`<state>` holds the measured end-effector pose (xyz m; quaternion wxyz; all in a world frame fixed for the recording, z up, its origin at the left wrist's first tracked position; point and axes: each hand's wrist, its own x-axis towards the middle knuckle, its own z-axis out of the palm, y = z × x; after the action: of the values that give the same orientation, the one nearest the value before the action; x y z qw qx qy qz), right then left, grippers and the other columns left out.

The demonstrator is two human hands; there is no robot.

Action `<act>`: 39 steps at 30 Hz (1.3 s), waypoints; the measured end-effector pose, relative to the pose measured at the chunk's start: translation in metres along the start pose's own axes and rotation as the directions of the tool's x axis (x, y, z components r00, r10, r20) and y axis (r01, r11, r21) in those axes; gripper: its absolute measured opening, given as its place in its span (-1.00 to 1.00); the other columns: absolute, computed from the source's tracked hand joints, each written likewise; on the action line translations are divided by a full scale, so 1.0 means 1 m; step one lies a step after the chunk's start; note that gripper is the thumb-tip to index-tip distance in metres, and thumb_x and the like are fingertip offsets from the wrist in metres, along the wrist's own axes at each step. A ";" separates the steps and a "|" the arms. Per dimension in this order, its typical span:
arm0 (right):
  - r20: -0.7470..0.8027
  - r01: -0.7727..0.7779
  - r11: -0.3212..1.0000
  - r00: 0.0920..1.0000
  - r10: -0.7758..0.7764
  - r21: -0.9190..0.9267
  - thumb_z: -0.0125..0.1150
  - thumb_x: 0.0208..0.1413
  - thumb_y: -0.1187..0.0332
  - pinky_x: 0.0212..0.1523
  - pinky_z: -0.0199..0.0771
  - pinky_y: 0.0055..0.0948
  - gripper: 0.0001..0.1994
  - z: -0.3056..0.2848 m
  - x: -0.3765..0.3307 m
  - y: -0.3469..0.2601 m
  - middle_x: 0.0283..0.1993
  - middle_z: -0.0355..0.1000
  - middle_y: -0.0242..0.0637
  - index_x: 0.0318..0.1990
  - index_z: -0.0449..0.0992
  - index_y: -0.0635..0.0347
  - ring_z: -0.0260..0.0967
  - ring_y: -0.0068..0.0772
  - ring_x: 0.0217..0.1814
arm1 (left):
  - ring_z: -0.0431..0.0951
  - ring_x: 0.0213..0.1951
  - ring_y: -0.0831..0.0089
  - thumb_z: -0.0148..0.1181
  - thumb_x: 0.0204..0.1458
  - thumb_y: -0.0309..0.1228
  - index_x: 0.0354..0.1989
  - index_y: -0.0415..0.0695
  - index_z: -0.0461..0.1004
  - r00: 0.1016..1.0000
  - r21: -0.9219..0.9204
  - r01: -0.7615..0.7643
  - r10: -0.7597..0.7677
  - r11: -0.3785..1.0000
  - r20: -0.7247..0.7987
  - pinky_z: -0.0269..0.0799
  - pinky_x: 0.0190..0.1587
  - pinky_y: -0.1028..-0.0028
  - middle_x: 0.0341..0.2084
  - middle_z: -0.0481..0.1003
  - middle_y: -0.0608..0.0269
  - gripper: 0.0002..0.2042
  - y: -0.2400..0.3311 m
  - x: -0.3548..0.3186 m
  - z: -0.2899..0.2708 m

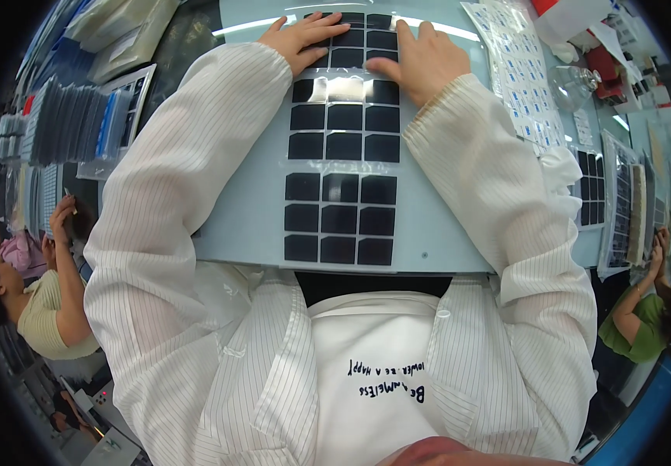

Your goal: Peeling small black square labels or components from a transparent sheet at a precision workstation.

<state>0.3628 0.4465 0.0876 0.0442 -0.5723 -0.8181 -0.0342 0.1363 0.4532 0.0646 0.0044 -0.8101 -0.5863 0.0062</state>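
The fingers [323, 33] of the left hand [299, 42] are spread, palm down, and reach over the left edge of the far sheet [348, 39], a grid of black rectangles with pale gaps between them. The right hand [428, 62] lies along that sheet's right edge, its thumb stretched out toward the near right corner and well apart from the other fingers, which point away from the body. Neither hand is closed around anything; whether the right fingertips press on the edge cannot be told.

Directly on the near side of the far sheet lies the middle sheet [344, 118], with bright glare on its top row, and in line beyond that, closer to the body, the near sheet [341, 219]. Both carry three rows of three black rectangles, and a glossy clear strip shows between them. All three rest on the pale blue tabletop [246, 206].

To the right of the far sheet is a white sheet with rows of blue marks [510, 78], and past it a clear rounded vessel [574, 87]. Well to the left of the far sheet are plastic-wrapped packs [122, 39] and a row of upright thin sheets [69, 123].
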 end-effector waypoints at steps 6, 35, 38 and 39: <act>-0.164 0.562 0.744 0.823 -0.543 0.361 0.45 -0.17 -0.13 0.32 0.21 -0.03 -0.15 -0.026 -0.095 -0.044 0.25 0.24 0.11 0.21 0.36 0.27 0.17 0.20 0.32 | 0.30 0.34 0.28 0.22 0.18 -0.28 0.25 0.09 0.43 0.976 -0.091 -0.185 0.172 0.978 -0.132 -0.08 0.48 0.07 0.29 0.37 0.21 -0.56 -0.013 -0.013 -0.024; -0.425 0.868 0.475 0.487 -0.763 0.142 0.31 -0.09 0.52 0.03 0.59 -0.23 -0.83 -0.009 -0.190 -0.048 -0.06 0.54 0.07 -0.32 0.58 0.45 0.49 -0.02 0.12 | 0.37 0.28 0.17 0.21 0.22 -0.23 0.42 -0.25 0.06 0.857 -0.930 0.369 -0.390 0.005 0.338 0.36 0.27 0.28 0.32 0.25 -0.06 -0.31 0.062 -0.236 -0.051; -0.488 0.886 0.446 0.449 -0.749 0.129 0.27 -0.11 0.58 -0.09 0.65 -0.25 -0.88 -0.020 -0.193 -0.048 -0.16 0.55 0.10 -0.38 0.55 0.48 0.56 0.01 -0.01 | 0.42 0.22 0.20 0.21 0.22 -0.20 0.42 -0.22 0.08 0.840 -0.933 0.359 -0.435 -0.003 0.324 0.44 0.20 0.29 0.25 0.32 -0.05 -0.32 0.057 -0.232 -0.046; -0.538 0.889 0.435 0.438 -0.720 0.142 0.25 -0.11 0.60 -0.14 0.67 -0.25 -0.90 -0.023 -0.193 -0.047 -0.20 0.55 0.11 -0.39 0.55 0.49 0.58 0.02 -0.06 | 0.45 0.18 0.23 0.22 0.21 -0.16 0.41 -0.23 0.08 0.812 -0.927 0.373 -0.470 -0.039 0.347 0.48 0.15 0.30 0.21 0.34 -0.04 -0.30 0.059 -0.230 -0.047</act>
<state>0.3855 0.2481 0.0889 0.3051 -0.0540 -0.9508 0.0033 0.1212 0.2158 0.1122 -0.5027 -0.3853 -0.6563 -0.4101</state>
